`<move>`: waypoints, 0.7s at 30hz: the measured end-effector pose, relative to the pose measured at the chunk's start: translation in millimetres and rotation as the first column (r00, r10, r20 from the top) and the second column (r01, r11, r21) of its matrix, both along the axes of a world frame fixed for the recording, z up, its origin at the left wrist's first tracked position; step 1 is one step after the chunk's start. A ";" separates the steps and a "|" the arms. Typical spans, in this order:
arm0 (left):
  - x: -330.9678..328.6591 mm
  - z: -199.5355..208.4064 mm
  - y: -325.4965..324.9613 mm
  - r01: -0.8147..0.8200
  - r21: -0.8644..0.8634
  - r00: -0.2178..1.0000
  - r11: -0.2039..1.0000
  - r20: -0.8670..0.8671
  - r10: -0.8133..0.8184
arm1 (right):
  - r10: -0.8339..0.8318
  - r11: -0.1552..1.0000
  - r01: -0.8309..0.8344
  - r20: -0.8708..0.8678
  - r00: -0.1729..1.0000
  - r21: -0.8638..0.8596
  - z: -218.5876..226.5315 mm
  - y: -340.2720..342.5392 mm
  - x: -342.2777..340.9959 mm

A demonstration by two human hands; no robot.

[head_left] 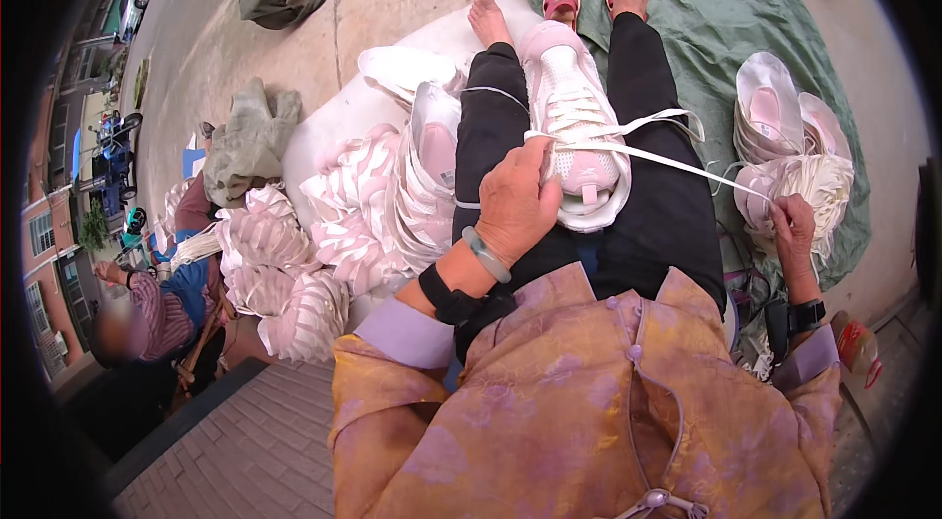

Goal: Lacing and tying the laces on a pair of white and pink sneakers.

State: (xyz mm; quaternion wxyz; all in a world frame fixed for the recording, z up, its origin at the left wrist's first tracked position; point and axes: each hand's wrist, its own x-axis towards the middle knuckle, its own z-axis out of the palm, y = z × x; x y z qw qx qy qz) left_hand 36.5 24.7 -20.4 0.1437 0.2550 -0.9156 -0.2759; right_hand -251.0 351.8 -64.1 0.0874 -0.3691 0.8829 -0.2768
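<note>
A pale pink and white shoe upper [587, 169] lies along my thighs, its toe pointing away from me. White lacing crosses its front. My left hand [518, 200] is closed at the left side of its opening, thumb bent over the edge, pinching the lace and upper there. From that spot a white shoelace [692, 168] runs taut to the right. Its far part is pinched between the fingers of my right hand [797, 230], out beyond my right thigh. Another lace loop [677, 117] curves loosely over my right leg.
Stacked pink and white uppers [427, 166] lie left of my legs, with more piles [285, 274] farther left. At right, more uppers [770, 107] and a bundle of white laces [819, 190] rest on a green sheet [716, 9]. Another person [162, 313] sits at far left.
</note>
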 end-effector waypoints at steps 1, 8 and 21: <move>2.3 1.2 -2.9 -0.096 0.202 0.995 0.975 0.025 0.093 | 0.104 0.994 -0.103 -0.012 0.995 0.032 3.6 -7.0 10.1; -6.8 -8.8 -17.1 -0.274 0.512 0.932 0.814 -0.068 0.356 | 0.273 0.953 -0.280 -0.074 0.959 -0.116 26.2 -91.3 46.5; -11.0 2.6 -38.6 -0.123 0.856 0.960 0.502 -0.026 0.280 | 0.550 0.809 -0.519 0.041 0.834 -0.278 28.2 -181.0 83.6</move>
